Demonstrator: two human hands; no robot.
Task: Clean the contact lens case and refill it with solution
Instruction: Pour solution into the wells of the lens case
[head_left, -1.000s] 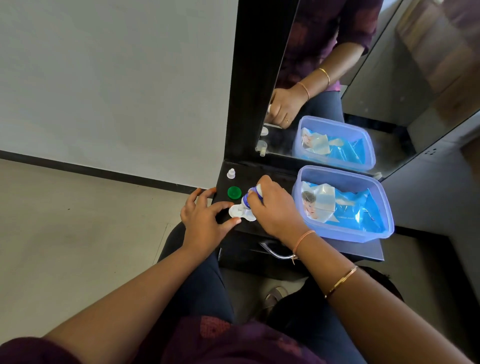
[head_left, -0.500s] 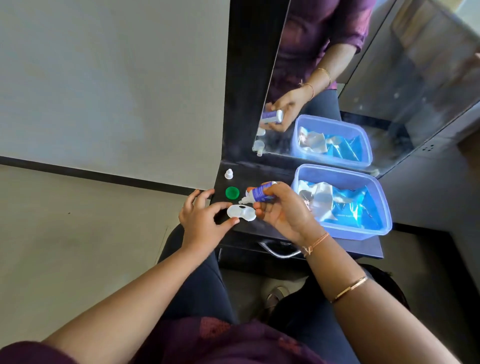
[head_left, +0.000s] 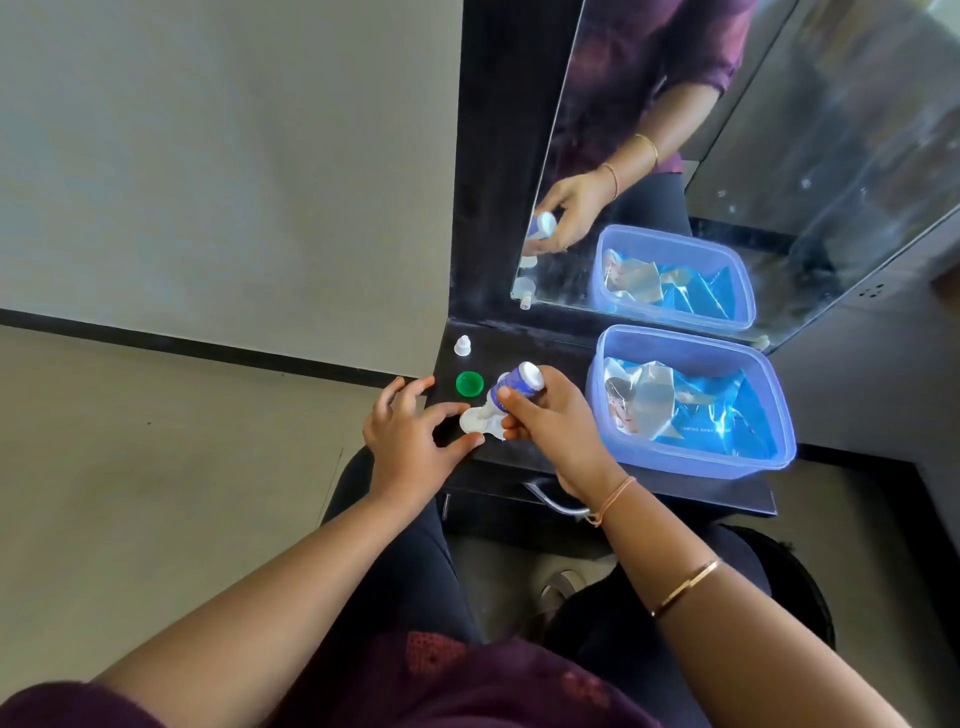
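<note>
A white contact lens case (head_left: 474, 420) lies on the black dresser shelf (head_left: 561, 358), partly hidden by my fingers. My left hand (head_left: 410, 441) steadies the case with thumb and forefinger at its left end. My right hand (head_left: 550, 421) grips a small blue-and-white solution bottle (head_left: 517, 384), tipped nozzle-down onto the case. A green case cap (head_left: 469, 383) lies just behind the case. The bottle's small white cap (head_left: 462, 345) stands farther back.
A blue plastic tub (head_left: 779, 415) with a blue wipes packet sits to the right on the shelf. A mirror (head_left: 727, 156) rises behind it. A metal drawer handle (head_left: 550, 501) sits below the shelf edge. My knees are under the shelf.
My right hand swung the bottle from lying sideways above the case back to nozzle-down on the case. My left hand stayed on the case.
</note>
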